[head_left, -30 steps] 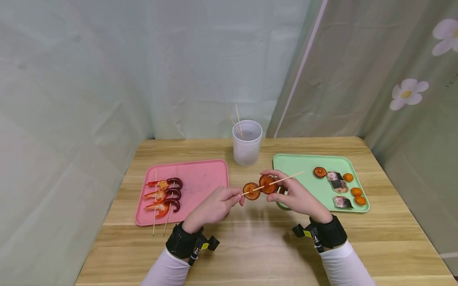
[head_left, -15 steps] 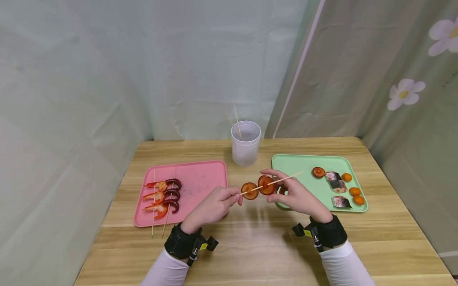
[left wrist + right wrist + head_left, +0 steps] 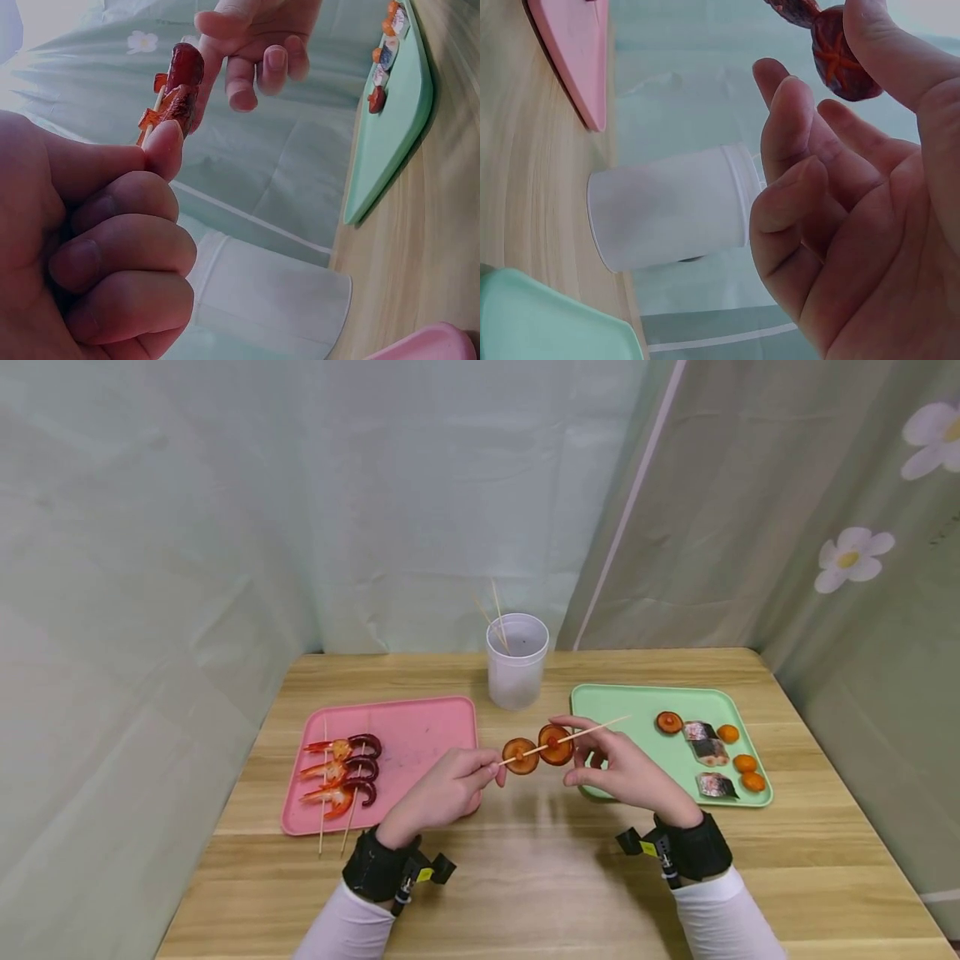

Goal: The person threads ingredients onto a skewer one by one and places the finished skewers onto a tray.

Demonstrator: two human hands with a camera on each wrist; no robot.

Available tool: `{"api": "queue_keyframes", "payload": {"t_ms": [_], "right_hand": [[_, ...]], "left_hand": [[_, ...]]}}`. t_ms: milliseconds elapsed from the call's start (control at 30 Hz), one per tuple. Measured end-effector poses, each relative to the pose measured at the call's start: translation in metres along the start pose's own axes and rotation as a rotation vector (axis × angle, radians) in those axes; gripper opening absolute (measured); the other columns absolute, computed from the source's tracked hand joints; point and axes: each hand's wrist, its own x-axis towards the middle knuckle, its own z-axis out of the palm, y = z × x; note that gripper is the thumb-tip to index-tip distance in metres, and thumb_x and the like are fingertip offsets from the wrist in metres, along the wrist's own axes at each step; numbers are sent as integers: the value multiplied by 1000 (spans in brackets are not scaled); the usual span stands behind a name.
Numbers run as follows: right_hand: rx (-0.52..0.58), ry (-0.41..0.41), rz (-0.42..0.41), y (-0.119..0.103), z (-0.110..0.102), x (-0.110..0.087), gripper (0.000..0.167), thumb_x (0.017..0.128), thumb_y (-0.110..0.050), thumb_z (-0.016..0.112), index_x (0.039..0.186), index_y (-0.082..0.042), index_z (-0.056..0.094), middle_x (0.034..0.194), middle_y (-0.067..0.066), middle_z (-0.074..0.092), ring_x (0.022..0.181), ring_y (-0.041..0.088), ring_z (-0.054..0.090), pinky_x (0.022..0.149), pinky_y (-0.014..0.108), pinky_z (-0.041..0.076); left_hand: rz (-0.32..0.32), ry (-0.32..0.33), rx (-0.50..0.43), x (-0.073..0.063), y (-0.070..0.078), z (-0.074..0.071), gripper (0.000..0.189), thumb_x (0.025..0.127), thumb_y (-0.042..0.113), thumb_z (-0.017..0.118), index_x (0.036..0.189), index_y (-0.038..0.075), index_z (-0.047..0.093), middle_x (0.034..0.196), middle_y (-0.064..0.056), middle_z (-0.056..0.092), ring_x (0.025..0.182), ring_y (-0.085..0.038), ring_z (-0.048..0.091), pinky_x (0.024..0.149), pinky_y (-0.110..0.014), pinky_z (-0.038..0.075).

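Threading mushroom slices on a skewer, seen from the head camera with the white cup (image 3: 517, 672) as landmark. My left hand (image 3: 442, 795), in front of the cup and slightly to its left, pinches the blunt end of the bamboo skewer (image 3: 564, 740) between thumb and forefinger, the other fingers curled under. The skewer slants up and rightward, held in the air in front of the cup, its free tip above the near corner of the green tray (image 3: 633, 706), which lies to the cup's right. Two mushroom slices ride on it: the first slice (image 3: 520, 756) just beside my left fingertips, the second slice (image 3: 556, 744) a little further along. My right hand (image 3: 622, 768) holds that second slice by its rim, thumb on one side and forefinger on the other, as the right wrist view shows; the remaining fingers (image 3: 795, 142) are loosely bent and hold nothing.

To do this step well, I judge that the left pinch must stay firm and steady so the stick does not bend, while the right fingers push the slice along the stick's own line, pressing near the centre hole and not at the edge, which could tear. My fingers should keep clear of the pointed tip.

On the green tray lie a further mushroom slice (image 3: 669, 722), fish pieces (image 3: 706, 748) and orange rounds (image 3: 746, 762). The pink tray (image 3: 420, 739), left of the cup, carries finished shrimp skewers (image 3: 341, 772). All rests on the wooden surface (image 3: 525, 877).
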Motion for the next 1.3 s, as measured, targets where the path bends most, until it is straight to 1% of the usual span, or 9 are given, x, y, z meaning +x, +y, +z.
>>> {"api": "queue_keyframes", "payload": {"t_ms": [100, 200, 467, 600, 733, 800, 967, 1067, 1300], "right_hand": [[-15, 4, -9, 2, -2, -2, 75, 91, -10, 85, 158, -10, 50, 93, 2, 74, 82, 15, 68, 69, 36, 53], [-41, 18, 2, 2, -6, -4, 74, 92, -12, 85, 157, -13, 51, 106, 0, 76, 86, 14, 69, 72, 36, 55], [-72, 50, 110, 14, -28, -12, 70, 96, -9, 81, 158, -17, 50, 124, 1, 75, 96, 18, 69, 79, 31, 54], [-139, 144, 222, 31, -49, -21, 60, 105, -21, 72, 160, -14, 48, 132, 12, 72, 111, 28, 67, 91, 41, 54], [-245, 247, 419, 51, -70, -36, 59, 113, -32, 59, 163, -7, 42, 148, 23, 59, 135, 44, 54, 105, 59, 44], [-303, 269, 495, 61, -77, -43, 57, 114, -29, 56, 162, -1, 41, 148, 30, 54, 131, 51, 52, 105, 63, 41], [-496, 260, 520, 84, -86, -51, 50, 113, -11, 54, 153, 15, 42, 150, 44, 40, 132, 62, 44, 112, 70, 28], [-529, 229, 568, 92, -85, -52, 50, 112, -9, 52, 153, 16, 40, 158, 45, 30, 145, 65, 25, 114, 76, 17], [-556, 242, 649, 98, -79, -51, 47, 112, -14, 53, 152, 10, 47, 159, 38, 37, 143, 68, 21, 105, 80, 21]], "left_hand": [[-1, 3, 0, 0, 1, -1, 27, 115, 14, 45, 100, 8, 67, 55, 3, 41, 45, -9, 38, 48, -25, 31], [4, 8, 12, 0, 1, -2, 27, 115, 14, 45, 101, 7, 67, 55, 5, 41, 45, -9, 39, 49, -25, 32], [31, 54, 103, 2, 2, -3, 25, 113, 11, 49, 98, 13, 69, 65, 10, 42, 57, -9, 42, 59, -28, 35], [46, 71, 129, 2, 2, -3, 25, 112, 10, 50, 97, 14, 69, 71, 8, 46, 63, -10, 43, 63, -29, 38], [54, 73, 143, 1, 1, -4, 25, 112, 10, 49, 97, 14, 69, 72, 2, 49, 65, -10, 45, 66, -29, 39], [54, 70, 141, 1, 1, -4, 25, 112, 10, 49, 97, 15, 69, 73, -2, 50, 65, -10, 45, 66, -30, 39], [49, 66, 143, 0, 1, -5, 25, 112, 11, 49, 97, 14, 69, 73, -6, 52, 64, -12, 45, 66, -30, 39], [59, 66, 146, 0, -1, -4, 25, 112, 11, 50, 97, 14, 69, 74, -4, 53, 65, -11, 46, 66, -30, 39], [78, 69, 140, 1, -3, -4, 25, 113, 11, 49, 97, 15, 69, 74, -1, 53, 65, -11, 45, 65, -29, 38]]}}
